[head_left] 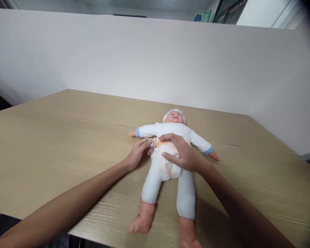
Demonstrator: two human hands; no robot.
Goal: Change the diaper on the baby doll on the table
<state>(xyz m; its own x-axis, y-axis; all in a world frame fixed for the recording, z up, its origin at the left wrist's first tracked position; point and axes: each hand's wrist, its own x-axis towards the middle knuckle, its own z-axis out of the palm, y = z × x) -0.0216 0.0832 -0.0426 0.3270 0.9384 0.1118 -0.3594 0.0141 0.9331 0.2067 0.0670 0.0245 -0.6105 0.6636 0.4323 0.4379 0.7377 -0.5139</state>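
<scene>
A baby doll [173, 128] in a white suit with blue cuffs and a lettered white cap lies on its back, arms spread and feet toward me. Around its hips is a white diaper [167, 168] with orange print, worn over the suit. My left hand [139, 152] pinches the diaper's side edge, beside the doll's hip on the left of the view. Over the front of the diaper lies my right hand [183, 154], thumb and fingers apart, partly covering the print. The diaper's far side is hidden behind this hand.
The doll lies on a wooden table [74, 144] with thin seams across its top. A white partition [144, 62] rises behind the table's far edge. Above it, a green package [206, 16] shows in the background.
</scene>
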